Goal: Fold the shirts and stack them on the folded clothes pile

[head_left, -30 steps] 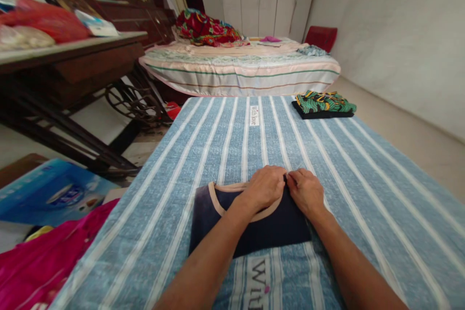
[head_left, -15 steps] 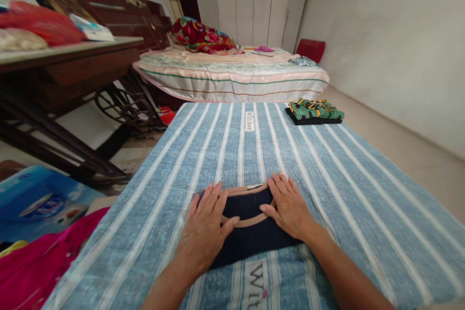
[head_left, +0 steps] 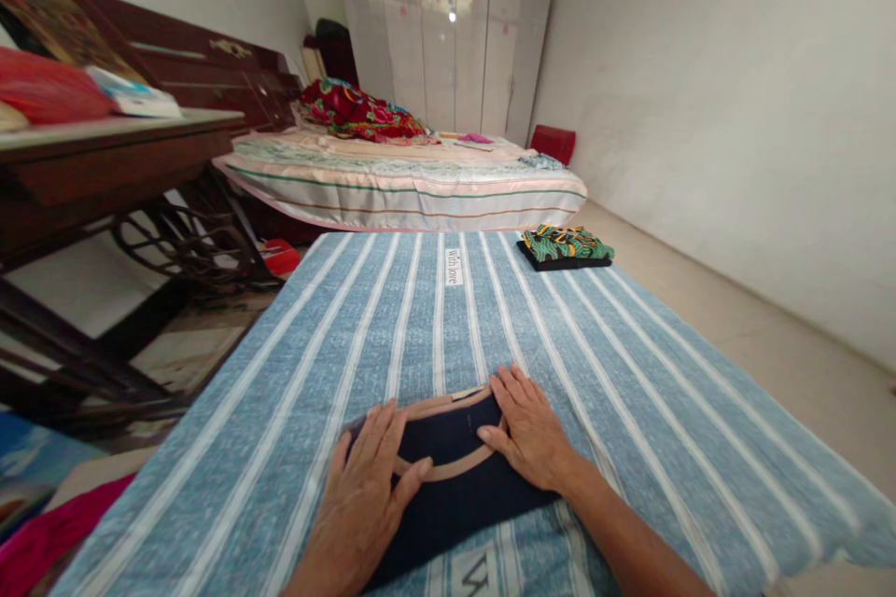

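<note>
A dark navy folded garment (head_left: pixel 455 499) with a tan-trimmed neckline lies on the blue-and-white striped cloth (head_left: pixel 350 326). On its left side rests my left hand (head_left: pixel 368 485), palm down with fingers stretched out and the thumb by the tan trim. My right hand (head_left: pixel 528 429) lies flat on the garment's right side, its thumb pointing inward at the neckline. Both hands press on the fabric without gripping it. They hide the garment's upper corners.
A folded green patterned garment (head_left: pixel 570 244) sits on a black one (head_left: pixel 539 263) at the far right corner. Beyond stands a bed (head_left: pixel 420 187) with a red floral blanket (head_left: pixel 364 112). A sewing machine table (head_left: pixel 140 135) is on the left, near a pink cloth (head_left: pixel 63 518).
The view has tilted up and shifted to the right, so everything sits lower and further left. Both hands stay flat on the navy garment, which looks unchanged.
</note>
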Demonstrator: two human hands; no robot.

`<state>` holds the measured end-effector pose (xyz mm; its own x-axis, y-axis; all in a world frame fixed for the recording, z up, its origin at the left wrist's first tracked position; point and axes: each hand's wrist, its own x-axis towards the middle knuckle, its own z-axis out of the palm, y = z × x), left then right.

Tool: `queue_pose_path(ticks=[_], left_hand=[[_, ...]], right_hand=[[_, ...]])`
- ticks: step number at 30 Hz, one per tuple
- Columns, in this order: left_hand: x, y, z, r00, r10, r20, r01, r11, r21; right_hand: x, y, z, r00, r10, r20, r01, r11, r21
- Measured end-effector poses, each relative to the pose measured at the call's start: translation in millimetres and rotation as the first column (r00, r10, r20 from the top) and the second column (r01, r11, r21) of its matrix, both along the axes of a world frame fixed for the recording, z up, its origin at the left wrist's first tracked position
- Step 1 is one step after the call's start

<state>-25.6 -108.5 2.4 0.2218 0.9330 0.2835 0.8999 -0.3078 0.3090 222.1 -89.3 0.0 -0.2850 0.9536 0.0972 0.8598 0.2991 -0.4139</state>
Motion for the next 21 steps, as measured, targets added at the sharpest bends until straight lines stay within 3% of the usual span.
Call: queue_pose_path(ticks=[2, 4, 7, 10, 13, 16, 21], left_hand=[[-7, -2, 7.8, 0.982, 0.09, 0.169, -0.093, 0.996, 0.012], [-17, -6, 17.5, 0.919, 0.247, 0.307, -0.246, 0.968, -0.042], [-36, -15, 31.0, 0.742, 0.506, 0.441, -0.387, 0.859, -0.335], [-50, -23, 40.5, 0.522, 0.678, 0.517, -0.254, 0.703, -0.665], [-55, -27, 48.1, 0.396, 0.743, 0.54, -0.132, 0.628, -0.767], [-52, -25, 55.3, 0.383, 0.758, 0.528, -0.09, 0.599, -0.796], [-43, -14, 61.3, 0.435, 0.747, 0.503, -0.089, 0.591, -0.802]], right_hand=[[4, -2, -4.0, 0.992, -0.061, -0.109, 0.068, 0.995, 0.066], [11, -5, -7.0, 0.946, -0.18, -0.27, 0.218, 0.969, 0.117], [25, -15, -7.4, 0.778, -0.377, -0.502, 0.429, 0.903, -0.012], [35, -26, -5.7, 0.656, -0.46, -0.599, 0.416, 0.882, -0.221], [40, -35, -6.7, 0.6, -0.497, -0.627, 0.345, 0.868, -0.359], [40, -36, -8.6, 0.587, -0.538, -0.605, 0.325, 0.841, -0.433], [37, -27, -0.1, 0.669, -0.531, -0.519, 0.345, 0.841, -0.416]])
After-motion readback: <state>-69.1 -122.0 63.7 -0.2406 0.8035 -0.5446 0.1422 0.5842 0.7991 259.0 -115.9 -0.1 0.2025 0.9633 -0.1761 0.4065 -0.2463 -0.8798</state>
